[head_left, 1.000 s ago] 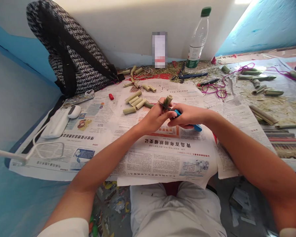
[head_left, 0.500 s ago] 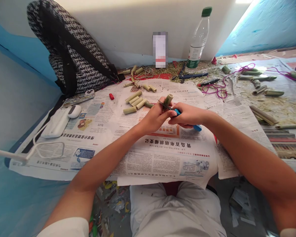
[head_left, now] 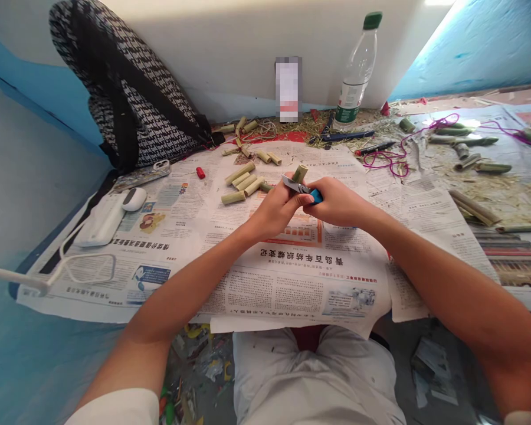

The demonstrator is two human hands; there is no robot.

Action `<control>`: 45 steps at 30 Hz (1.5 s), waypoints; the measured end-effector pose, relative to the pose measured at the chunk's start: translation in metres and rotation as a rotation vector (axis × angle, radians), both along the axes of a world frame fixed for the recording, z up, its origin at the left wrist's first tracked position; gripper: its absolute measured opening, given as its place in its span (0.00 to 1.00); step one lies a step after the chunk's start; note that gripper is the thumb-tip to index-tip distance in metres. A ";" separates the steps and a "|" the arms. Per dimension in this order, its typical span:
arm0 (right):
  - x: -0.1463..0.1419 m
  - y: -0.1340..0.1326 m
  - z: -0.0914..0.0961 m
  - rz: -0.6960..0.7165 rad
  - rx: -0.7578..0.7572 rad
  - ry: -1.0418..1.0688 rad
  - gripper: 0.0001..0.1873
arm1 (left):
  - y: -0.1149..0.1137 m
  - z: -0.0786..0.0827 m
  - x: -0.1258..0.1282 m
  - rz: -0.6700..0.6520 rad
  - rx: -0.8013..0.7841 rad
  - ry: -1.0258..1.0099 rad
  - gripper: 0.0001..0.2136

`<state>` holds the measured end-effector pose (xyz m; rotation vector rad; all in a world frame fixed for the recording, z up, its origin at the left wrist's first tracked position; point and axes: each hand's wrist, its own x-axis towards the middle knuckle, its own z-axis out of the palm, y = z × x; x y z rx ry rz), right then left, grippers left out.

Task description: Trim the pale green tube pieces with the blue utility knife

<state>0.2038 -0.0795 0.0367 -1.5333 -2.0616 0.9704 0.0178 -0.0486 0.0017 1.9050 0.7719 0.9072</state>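
Closed around a short green bamboo tube (head_left: 300, 172) is my left hand (head_left: 272, 208), with the tube's hollow pale end pointing up and away. My right hand (head_left: 343, 202) grips a blue-handled utility knife (head_left: 317, 196). Its blade lies across the tube, just above my left fingers, with the flat side visible. My left thumb reaches to the front of the knife handle. The rest of the handle is hidden in my right hand. Several cut bamboo pieces (head_left: 244, 180) lie on the newspaper (head_left: 239, 254) just beyond my left hand.
A plastic bottle (head_left: 356, 77) and a phone (head_left: 288, 88) stand at the back wall. A patterned bag (head_left: 128, 88) leans at the left, behind a white device (head_left: 101, 219) with a cable. Purple string (head_left: 398, 159), a marker (head_left: 375, 148), shavings and more bamboo (head_left: 473, 209) lie rightward.
My right hand has turned the knife, so the blade shows more of its flat side and the handle's rear end is no longer visible. My left hand still holds the tube.
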 end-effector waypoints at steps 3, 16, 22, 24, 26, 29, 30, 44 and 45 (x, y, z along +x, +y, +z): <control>-0.003 -0.001 -0.001 -0.040 0.078 -0.059 0.11 | 0.000 0.000 -0.001 0.037 -0.003 0.013 0.26; -0.009 -0.003 -0.008 -0.166 0.210 -0.217 0.10 | 0.004 -0.010 0.001 0.056 -0.044 -0.029 0.26; -0.010 -0.004 -0.011 -0.209 0.255 -0.277 0.05 | 0.003 -0.009 0.001 0.071 -0.024 -0.044 0.26; -0.010 -0.004 -0.013 -0.223 0.272 -0.299 0.05 | 0.003 -0.008 0.002 0.074 -0.026 -0.054 0.26; -0.010 -0.004 -0.013 -0.235 0.280 -0.308 0.04 | 0.003 -0.009 0.002 0.073 -0.027 -0.065 0.26; -0.010 -0.004 -0.013 -0.239 0.267 -0.296 0.03 | 0.004 -0.010 0.003 0.073 -0.020 -0.073 0.26; -0.010 -0.004 -0.013 -0.237 0.262 -0.293 0.03 | 0.005 -0.011 0.003 0.076 -0.016 -0.072 0.26; -0.010 -0.005 -0.017 -0.269 0.293 -0.406 0.07 | 0.013 -0.018 0.004 0.078 0.007 -0.048 0.26; -0.010 -0.005 -0.017 -0.269 0.293 -0.403 0.07 | 0.014 -0.019 0.005 0.064 0.003 -0.060 0.26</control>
